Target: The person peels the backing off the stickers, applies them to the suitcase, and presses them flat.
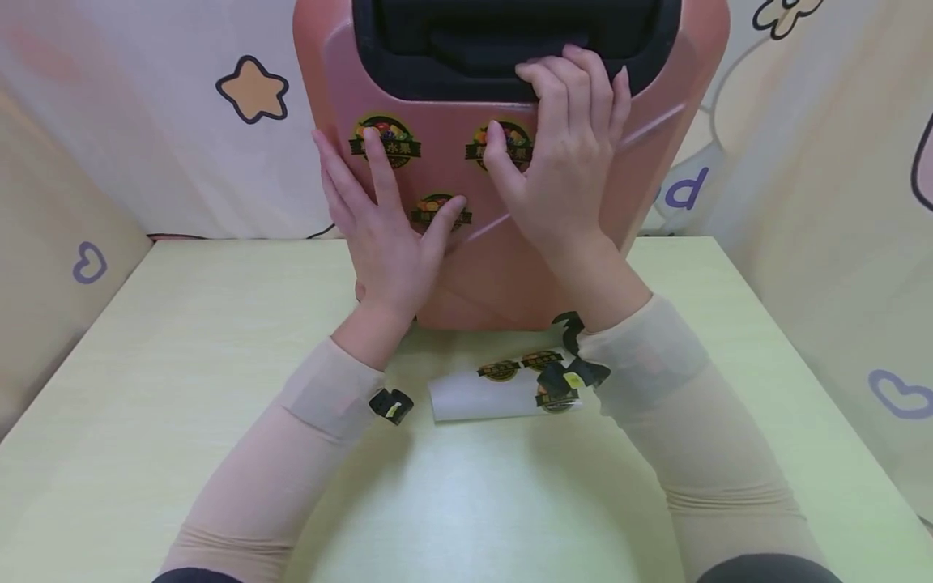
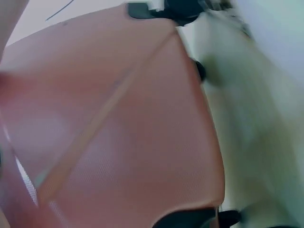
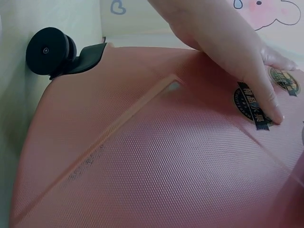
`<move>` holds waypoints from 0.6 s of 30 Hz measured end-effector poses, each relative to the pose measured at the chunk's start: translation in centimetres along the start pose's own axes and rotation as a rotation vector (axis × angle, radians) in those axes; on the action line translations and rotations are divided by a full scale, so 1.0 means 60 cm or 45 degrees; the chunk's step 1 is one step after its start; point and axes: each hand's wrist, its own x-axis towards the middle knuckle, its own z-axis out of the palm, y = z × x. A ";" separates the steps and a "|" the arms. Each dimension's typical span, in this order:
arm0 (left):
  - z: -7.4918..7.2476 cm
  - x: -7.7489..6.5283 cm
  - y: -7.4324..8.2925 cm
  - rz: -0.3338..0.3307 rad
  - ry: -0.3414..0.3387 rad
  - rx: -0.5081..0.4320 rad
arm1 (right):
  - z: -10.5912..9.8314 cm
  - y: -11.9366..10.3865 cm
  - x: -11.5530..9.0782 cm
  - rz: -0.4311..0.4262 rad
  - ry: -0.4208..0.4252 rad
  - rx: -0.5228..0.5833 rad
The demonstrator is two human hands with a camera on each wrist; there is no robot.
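Observation:
A pink hard-shell suitcase (image 1: 503,275) stands on the table, with a black handle recess (image 1: 430,77) in its upper face. Three round fruit-label stickers are on the shell: an upper left sticker (image 1: 397,150), an upper right sticker (image 1: 519,146) and a lower sticker (image 1: 435,209). My left hand (image 1: 386,235) rests spread on the shell, its thumb on the lower sticker and a finger over the upper left one. My right hand (image 1: 572,154) lies higher, fingertips at the recess and thumb over the upper right sticker. The right wrist view shows the left thumb pressing the lower sticker (image 3: 249,105).
A curled white sheet (image 1: 466,398) with several similar stickers lies on the pale table (image 1: 481,502) in front of the suitcase. A black wheel (image 3: 47,51) sticks out at a suitcase corner. Printed curtains (image 1: 175,146) hang behind and beside the table.

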 end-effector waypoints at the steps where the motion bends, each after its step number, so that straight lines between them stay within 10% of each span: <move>1: 0.000 0.000 0.000 -0.006 0.005 -0.019 | -0.001 0.000 -0.001 0.000 0.002 -0.002; 11: -0.019 0.014 -0.005 -0.130 -0.084 -0.152 | 0.002 -0.005 0.001 0.005 0.001 0.002; 18: -0.004 0.002 -0.012 0.001 -0.047 -0.001 | 0.004 -0.005 0.000 0.025 0.004 -0.019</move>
